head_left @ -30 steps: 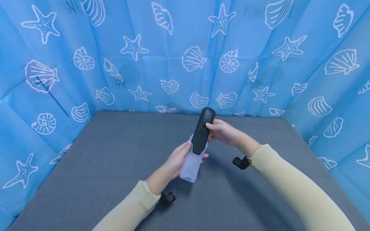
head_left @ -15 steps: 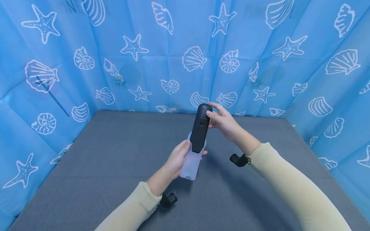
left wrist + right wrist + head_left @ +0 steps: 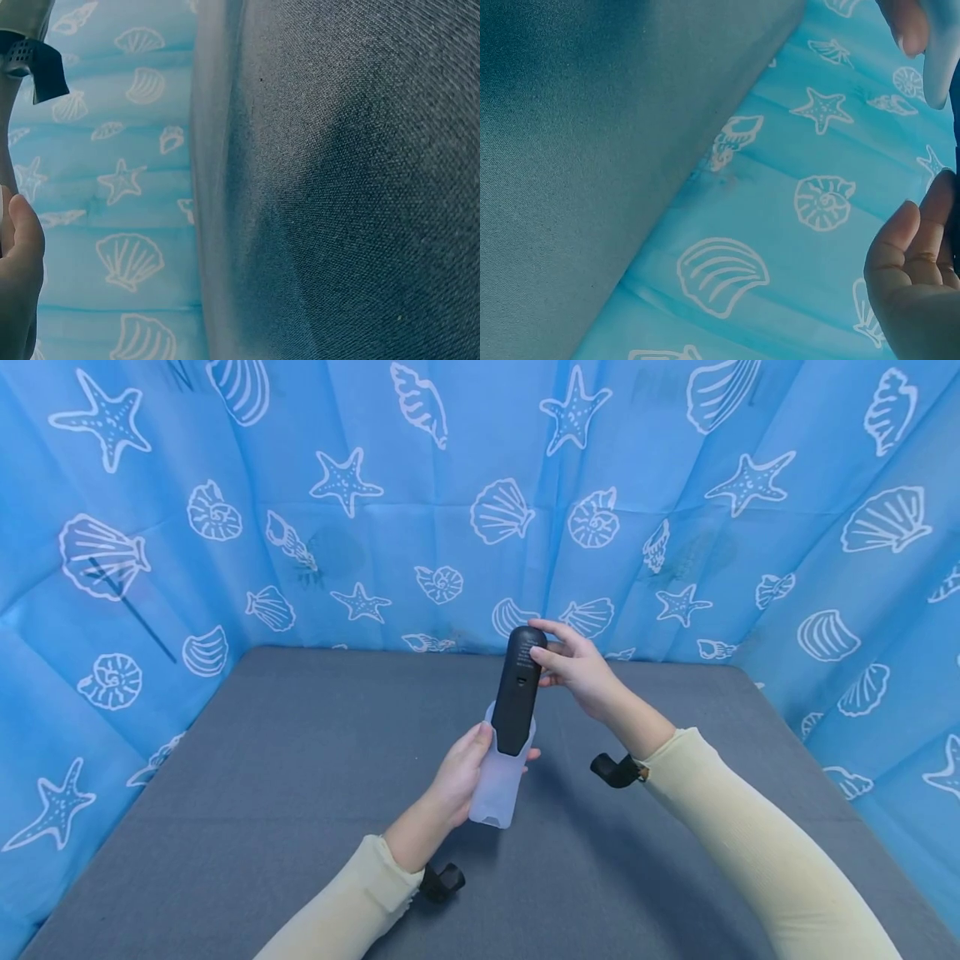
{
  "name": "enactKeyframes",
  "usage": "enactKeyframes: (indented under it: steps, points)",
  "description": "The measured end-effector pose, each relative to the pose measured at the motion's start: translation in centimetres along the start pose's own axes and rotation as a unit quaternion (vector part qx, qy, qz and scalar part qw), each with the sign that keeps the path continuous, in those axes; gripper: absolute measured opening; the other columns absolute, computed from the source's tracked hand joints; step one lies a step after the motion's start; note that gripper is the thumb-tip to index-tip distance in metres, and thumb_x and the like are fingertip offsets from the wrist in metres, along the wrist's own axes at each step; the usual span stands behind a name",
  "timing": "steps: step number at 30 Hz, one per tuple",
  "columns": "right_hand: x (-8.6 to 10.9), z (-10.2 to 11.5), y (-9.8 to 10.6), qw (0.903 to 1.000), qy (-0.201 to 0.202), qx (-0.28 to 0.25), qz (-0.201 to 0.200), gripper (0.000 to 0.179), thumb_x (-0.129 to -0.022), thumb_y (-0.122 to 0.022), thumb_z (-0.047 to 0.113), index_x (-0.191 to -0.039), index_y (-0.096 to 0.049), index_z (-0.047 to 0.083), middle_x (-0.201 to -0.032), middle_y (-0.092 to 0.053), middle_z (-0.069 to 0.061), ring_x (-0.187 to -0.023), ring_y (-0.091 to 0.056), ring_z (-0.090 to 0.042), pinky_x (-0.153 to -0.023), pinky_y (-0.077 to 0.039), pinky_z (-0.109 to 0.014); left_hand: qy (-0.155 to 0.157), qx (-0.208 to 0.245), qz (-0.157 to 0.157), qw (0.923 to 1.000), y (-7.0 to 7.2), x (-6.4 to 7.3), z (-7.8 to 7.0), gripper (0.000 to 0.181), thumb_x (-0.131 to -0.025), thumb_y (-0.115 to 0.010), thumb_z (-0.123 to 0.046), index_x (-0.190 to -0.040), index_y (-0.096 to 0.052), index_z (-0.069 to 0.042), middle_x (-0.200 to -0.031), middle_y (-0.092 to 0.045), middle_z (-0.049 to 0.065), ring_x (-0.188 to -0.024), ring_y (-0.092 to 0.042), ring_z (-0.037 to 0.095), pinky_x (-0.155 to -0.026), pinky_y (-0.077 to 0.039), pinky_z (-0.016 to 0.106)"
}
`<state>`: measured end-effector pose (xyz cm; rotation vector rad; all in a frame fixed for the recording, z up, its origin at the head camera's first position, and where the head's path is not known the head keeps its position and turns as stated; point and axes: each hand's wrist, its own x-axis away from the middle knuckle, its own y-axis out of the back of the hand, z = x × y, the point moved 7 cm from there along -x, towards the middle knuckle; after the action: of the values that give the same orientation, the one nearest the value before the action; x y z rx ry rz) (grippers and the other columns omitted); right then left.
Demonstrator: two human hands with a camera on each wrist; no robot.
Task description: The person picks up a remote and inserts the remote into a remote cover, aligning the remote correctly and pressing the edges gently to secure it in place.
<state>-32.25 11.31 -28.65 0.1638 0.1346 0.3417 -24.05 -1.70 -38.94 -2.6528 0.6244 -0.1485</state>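
Note:
A black remote control (image 3: 517, 706), its back with small print and a latch notch facing up, stands with its lower end inside a translucent white sleeve (image 3: 497, 793). My left hand (image 3: 457, 772) grips the sleeve, thumb along its near side and fingertips showing past the far edge. At the remote's upper end, my right hand (image 3: 583, 675) holds it, thumb on the back and fingers around the side and top. In the right wrist view the sleeve (image 3: 939, 64) and remote show only at the edge. The left wrist view catches part of my left hand (image 3: 19, 277).
Both hands are above a grey cloth-covered table (image 3: 337, 760). A blue curtain (image 3: 450, 468) with white shell and starfish prints surrounds its back and sides. Black wrist mounts (image 3: 442, 883) stick out below the sleeves of both arms.
My right hand has shifted up along the remote, from its middle to its upper end. The remote and sleeve have moved slightly left and tilted more upright. The left hand keeps its grip.

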Motion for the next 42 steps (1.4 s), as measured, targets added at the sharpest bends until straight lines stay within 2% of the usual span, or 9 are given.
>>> enactKeyframes:
  steps: [20, 28, 31, 34, 37, 42]
  points:
    - [0.1, -0.4, -0.7, 0.9998, -0.014, 0.003, 0.011, 0.052, -0.101, -0.051, 0.012, -0.149, -0.033, 0.003, -0.099, -0.063, -0.005, -0.078, -0.060, -0.014, -0.076, -0.050, -0.033, 0.008, 0.003, -0.006, 0.9999, 0.1, 0.3, 0.2, 0.054, -0.106, -0.027, -0.045, -0.151, -0.030, -0.015, -0.132, -0.057, 0.020, -0.120, -0.057, 0.028, -0.098, -0.040, 0.044]
    - [0.2, -0.5, -1.0, 0.9998, -0.019, 0.005, 0.009, 0.052, -0.102, -0.051, 0.014, -0.149, -0.033, 0.004, -0.100, -0.062, -0.007, -0.080, -0.059, -0.014, -0.076, -0.050, -0.032, 0.009, -0.005, -0.013, 0.9999, 0.3, 0.2, 0.2, 0.056, -0.105, -0.028, -0.047, -0.150, -0.031, -0.014, -0.130, -0.058, 0.021, -0.122, -0.056, 0.030, -0.100, -0.038, 0.046]
    - [0.3, -0.6, -1.2, 0.9996, -0.027, 0.005, 0.008, 0.054, -0.102, -0.051, 0.014, -0.151, -0.030, 0.007, -0.106, -0.062, -0.013, -0.080, -0.060, -0.014, -0.075, -0.050, -0.031, 0.007, -0.004, -0.017, 0.9998, 0.4, 0.3, 0.2, 0.056, -0.105, -0.028, -0.048, -0.150, -0.032, -0.015, -0.130, -0.059, 0.020, -0.122, -0.054, 0.032, -0.097, -0.040, 0.045]
    - [0.3, -0.9, -1.5, 0.9991, -0.040, 0.000, 0.014, 0.059, -0.102, -0.051, 0.014, -0.154, -0.024, 0.010, -0.122, -0.058, -0.023, -0.081, -0.061, -0.014, -0.074, -0.050, -0.030, 0.005, -0.012, -0.032, 0.9994, 0.5, 0.3, 0.1, 0.056, -0.104, -0.027, -0.049, -0.150, -0.033, -0.016, -0.129, -0.060, 0.018, -0.121, -0.055, 0.031, -0.092, -0.041, 0.042]
    - [0.4, -1.1, -1.8, 0.9984, -0.050, -0.009, 0.023, 0.066, -0.101, -0.052, 0.011, -0.156, -0.016, 0.013, -0.134, -0.051, -0.028, -0.085, -0.062, -0.015, -0.073, -0.050, -0.030, -0.008, -0.026, -0.050, 0.9984, 0.8, 0.4, 0.0, 0.056, -0.105, -0.026, -0.047, -0.148, -0.034, -0.012, -0.130, -0.058, 0.019, -0.118, -0.055, 0.029, -0.088, -0.042, 0.039]
    - [0.6, -1.1, -2.3, 0.9980, -0.054, -0.014, 0.030, 0.074, -0.098, -0.056, 0.008, -0.157, -0.011, 0.015, -0.135, -0.051, -0.027, -0.090, -0.064, -0.015, -0.073, -0.050, -0.031, -0.029, -0.051, -0.086, 0.9946, 1.3, 0.6, -0.2, 0.056, -0.106, -0.025, -0.042, -0.146, -0.035, -0.003, -0.129, -0.052, 0.021, -0.114, -0.052, 0.028, -0.088, -0.041, 0.037]
